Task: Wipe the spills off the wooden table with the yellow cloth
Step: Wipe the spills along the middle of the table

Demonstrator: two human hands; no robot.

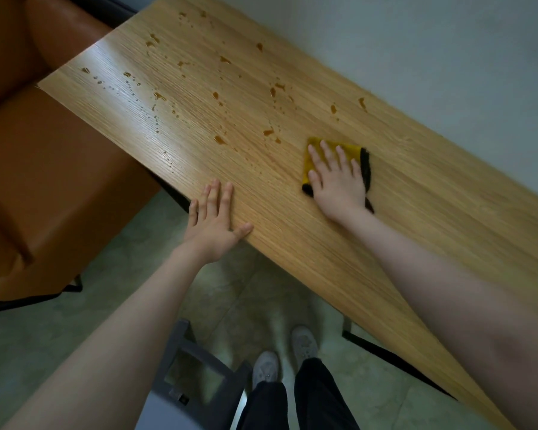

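- Head view has your right hand [336, 178] flat on the yellow cloth [351, 150], fingers straight and spread, pressing it onto the wooden table [432, 212] rather than gripping it. A dark edge of the cloth pokes out past your little finger.
- Left hand [213, 223] is relaxed and flat too, fingers together on the near table edge, holding nothing (just bracing, I'd guess).
- Spills [221, 139] sit beyond and to the left of your right fingertips, the closest brown drops just past your index finger, the rest scattered well apart toward the far end.
- Tip: keep the palm pressure even and push the cloth fingertips-first through the nearest drops, overlapping passes so you don't smear them.
- Most of the mess looks untouched, so you're probably early on.
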